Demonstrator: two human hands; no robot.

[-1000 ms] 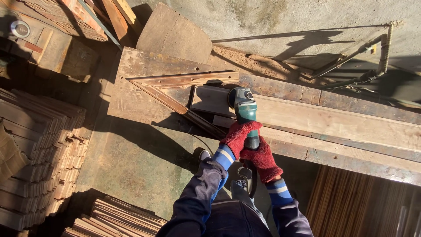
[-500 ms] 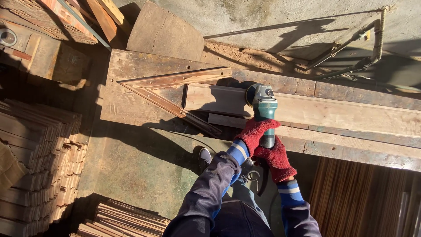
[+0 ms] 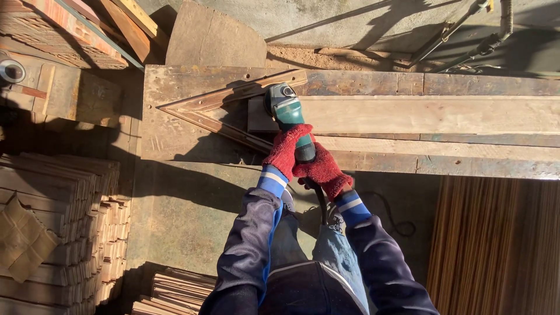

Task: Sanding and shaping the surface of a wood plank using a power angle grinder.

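Observation:
Both of my hands wear red knit gloves and grip a green angle grinder (image 3: 285,111). My left hand (image 3: 286,150) wraps the body just behind the head. Further back, my right hand (image 3: 322,171) holds the handle. The grinder's disc end rests on the left end of a long pale wooden plank (image 3: 431,114) lying on a worn wooden workbench (image 3: 175,125). A triangular wooden frame (image 3: 233,96) lies on the bench just left of the plank's end. The grinder's black cable (image 3: 322,207) drops down between my arms.
Stacks of thin wooden slats (image 3: 58,216) stand at the left and more lie at the bottom (image 3: 175,291). A bundle of dark slats (image 3: 496,245) fills the lower right. Bricks and boards (image 3: 76,29) lean at the top left. Pipes (image 3: 466,29) run along the concrete floor beyond the bench.
The grinder and both hands have moved left along the plank, from its middle to its left end by the triangular frame. My view has shifted with them.

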